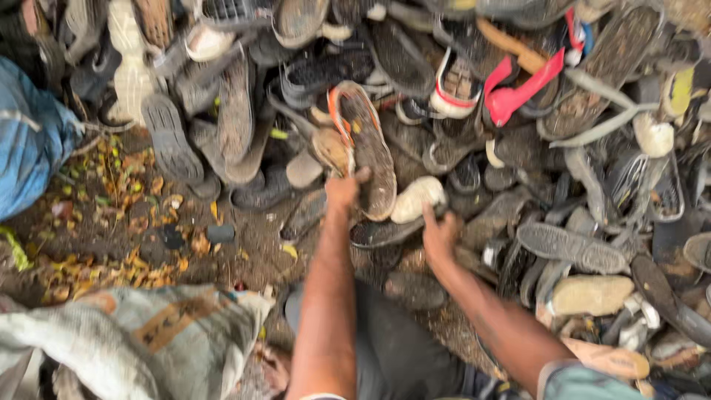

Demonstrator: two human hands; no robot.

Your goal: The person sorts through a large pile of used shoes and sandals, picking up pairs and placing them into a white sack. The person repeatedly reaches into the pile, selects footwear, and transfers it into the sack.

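A dirty shoe sole with an orange edge [366,148] sticks up just above the left hand [343,190], in a big heap of old shoes [592,148] that fills the space past both hands. A pale shoe [416,198] lies between the hands, and a dark flat sole [385,233] lies under them. A grey sack [133,341] sits near the left elbow. The left hand is closed around the sole's bottom end. The right hand [438,235] is half open, one finger up, touching the pile. Both arms reach forward.

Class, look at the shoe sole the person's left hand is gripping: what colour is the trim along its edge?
Orange, edging the dirt-caked grey shoe sole held by the left hand; the head view shows it.
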